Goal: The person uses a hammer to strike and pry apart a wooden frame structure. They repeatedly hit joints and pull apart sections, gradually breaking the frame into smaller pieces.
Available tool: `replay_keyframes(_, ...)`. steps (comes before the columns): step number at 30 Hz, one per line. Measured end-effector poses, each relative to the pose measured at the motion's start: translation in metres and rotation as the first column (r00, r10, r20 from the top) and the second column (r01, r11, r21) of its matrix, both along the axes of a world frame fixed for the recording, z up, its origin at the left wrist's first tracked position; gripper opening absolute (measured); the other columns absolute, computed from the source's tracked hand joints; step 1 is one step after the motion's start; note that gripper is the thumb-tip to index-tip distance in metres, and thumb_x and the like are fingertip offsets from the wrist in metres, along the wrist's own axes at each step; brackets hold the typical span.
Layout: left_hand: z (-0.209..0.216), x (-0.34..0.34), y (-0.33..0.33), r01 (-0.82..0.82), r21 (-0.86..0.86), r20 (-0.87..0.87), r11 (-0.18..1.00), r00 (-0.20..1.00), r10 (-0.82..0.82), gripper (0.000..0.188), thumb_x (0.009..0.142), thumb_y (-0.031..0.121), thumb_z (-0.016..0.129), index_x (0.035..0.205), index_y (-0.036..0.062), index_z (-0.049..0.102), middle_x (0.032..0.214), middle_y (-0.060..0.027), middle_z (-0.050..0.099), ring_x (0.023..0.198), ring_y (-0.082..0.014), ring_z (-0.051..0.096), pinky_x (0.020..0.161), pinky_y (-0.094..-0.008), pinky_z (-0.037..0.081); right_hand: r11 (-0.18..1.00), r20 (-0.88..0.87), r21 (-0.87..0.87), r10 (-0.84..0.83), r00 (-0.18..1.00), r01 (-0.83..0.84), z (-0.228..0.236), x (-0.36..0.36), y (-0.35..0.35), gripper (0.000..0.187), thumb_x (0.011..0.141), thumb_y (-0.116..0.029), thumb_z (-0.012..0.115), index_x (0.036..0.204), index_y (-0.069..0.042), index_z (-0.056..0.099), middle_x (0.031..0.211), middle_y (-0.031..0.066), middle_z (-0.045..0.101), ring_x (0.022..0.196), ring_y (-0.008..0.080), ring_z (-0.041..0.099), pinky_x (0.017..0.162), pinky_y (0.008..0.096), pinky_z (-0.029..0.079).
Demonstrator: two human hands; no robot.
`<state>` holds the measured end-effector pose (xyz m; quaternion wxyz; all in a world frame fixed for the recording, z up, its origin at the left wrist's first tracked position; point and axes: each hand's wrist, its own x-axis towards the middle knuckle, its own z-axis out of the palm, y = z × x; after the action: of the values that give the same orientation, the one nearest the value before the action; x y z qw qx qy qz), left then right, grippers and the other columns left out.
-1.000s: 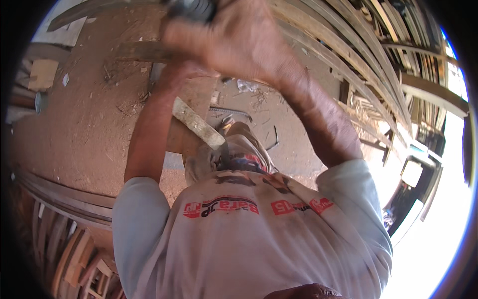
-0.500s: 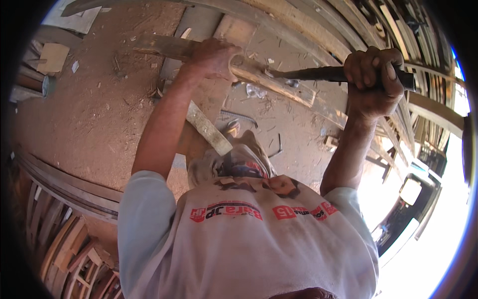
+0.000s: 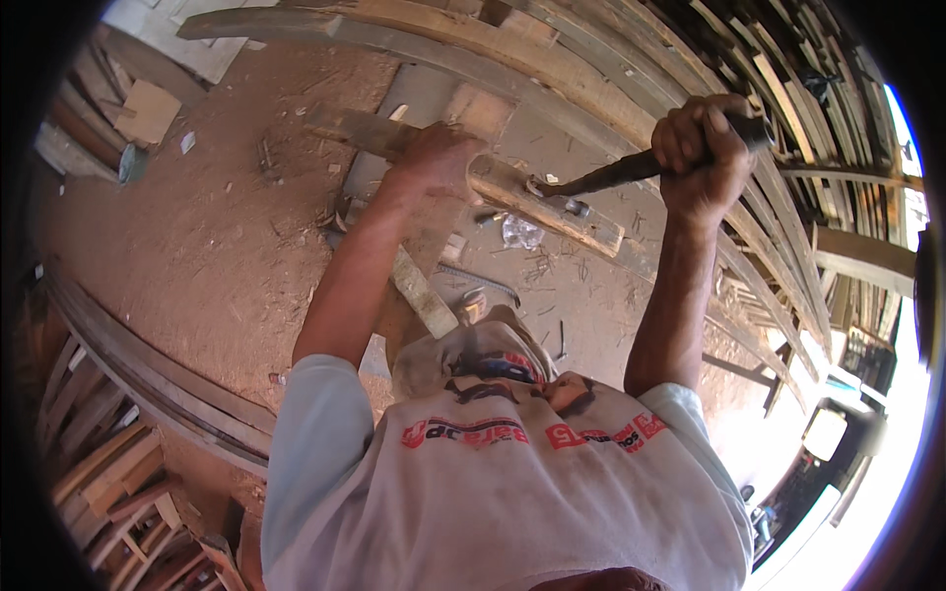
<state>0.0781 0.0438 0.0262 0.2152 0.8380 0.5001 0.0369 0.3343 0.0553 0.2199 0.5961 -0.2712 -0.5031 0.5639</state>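
Note:
My left hand point(image 3: 439, 165) is wrapped over a weathered wooden plank point(image 3: 562, 219), which lies slantwise in front of me. The plank sticks out on both sides of that hand. My right hand point(image 3: 702, 156) is closed in a fist round the black handle of a hammer point(image 3: 616, 175). Its head rests on or against the plank, to the right of my left hand. What lies under the hammer head is too small to make out. A shorter pale piece of wood point(image 3: 424, 291) slants below my left forearm.
A clear plastic bag point(image 3: 520, 232) lies on the ground beside the plank, with thin bits scattered around. A bent rod point(image 3: 483, 284) is nearer me. Long boards point(image 3: 552, 64) are stacked at the far side and right, with more timber point(image 3: 128, 473) at the lower left.
The hammer handle has swung up and leftward with my right hand, its head staying by the plank. My left hand keeps its hold. The whole view has shifted slightly.

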Motion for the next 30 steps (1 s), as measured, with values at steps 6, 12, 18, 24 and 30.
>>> replay_keyframes(6, 0.012, 0.0, -0.083, -0.535, 0.367, 0.359, 0.761, 0.836, 0.415, 0.084, 0.069, 0.031, 0.091, 0.141, 0.0107, 0.051, 0.143, -0.0159, 0.052, 0.13, -0.0372, 0.051, 0.11, -0.0495, 0.041, 0.995, 0.078, 0.094, -0.029, 0.997, 0.022, -0.003, -0.017, -0.013, 0.019, 0.09, -0.014, 0.068, 0.093, 0.001, 0.057, 0.059, 0.0045, 0.05, 0.045, 0.01, 0.042, 0.044, 0.0276, 0.037)
replay_keyframes(12, -0.026, 0.05, -0.257, -0.904, -0.098, 0.406, 0.415, 0.345, 0.846, 0.074, 0.079, 0.026, 0.086, 0.132, -0.0027, 0.043, 0.119, -0.022, 0.054, 0.113, -0.0344, 0.056, 0.101, -0.0455, 0.045, 0.987, 0.198, 0.111, -0.133, 0.971, 0.113, 0.003, -0.021, -0.023, 0.018, 0.09, -0.016, 0.069, 0.094, -0.002, 0.058, 0.062, 0.0037, 0.049, 0.049, 0.0107, 0.045, 0.046, 0.029, 0.038)
replay_keyframes(18, -0.046, 0.079, -0.289, -0.842, -0.474, 0.404, 0.259, 0.053, 0.913, 0.087, 0.078, 0.032, 0.088, 0.136, -0.0099, 0.036, 0.125, -0.025, 0.05, 0.115, -0.0345, 0.056, 0.1, -0.0442, 0.048, 0.983, 0.299, 0.131, -0.166, 0.94, 0.131, 0.003, -0.023, -0.022, 0.022, 0.09, -0.024, 0.073, 0.087, -0.007, 0.059, 0.068, -0.0029, 0.056, 0.059, 0.0072, 0.049, 0.053, 0.0262, 0.039)
replay_keyframes(24, -0.081, 0.054, -0.277, -0.831, 0.093, 0.14, 0.549, 0.557, 0.819, 0.085, 0.078, 0.023, 0.084, 0.137, -0.0125, 0.034, 0.123, -0.0232, 0.051, 0.109, -0.0305, 0.059, 0.092, -0.0419, 0.052, 0.965, 0.425, 0.239, -0.207, 0.881, 0.111, -0.002, -0.021, -0.023, 0.028, 0.083, -0.035, 0.072, 0.083, -0.009, 0.061, 0.069, 0.0004, 0.057, 0.064, 0.0119, 0.057, 0.054, 0.0338, 0.05)
replay_keyframes(30, -0.039, 0.034, -0.268, -0.712, -0.481, 0.335, 0.511, 0.39, 0.858, 0.054, 0.078, 0.008, 0.072, 0.124, -0.0057, 0.047, 0.11, -0.0152, 0.055, 0.101, -0.0246, 0.06, 0.089, -0.0389, 0.051, 0.973, 0.33, 0.18, -0.2, 0.923, 0.147, 0.004, -0.017, -0.03, 0.026, 0.085, -0.028, 0.075, 0.081, -0.008, 0.06, 0.072, -0.0023, 0.055, 0.067, 0.0093, 0.051, 0.059, 0.0301, 0.044)
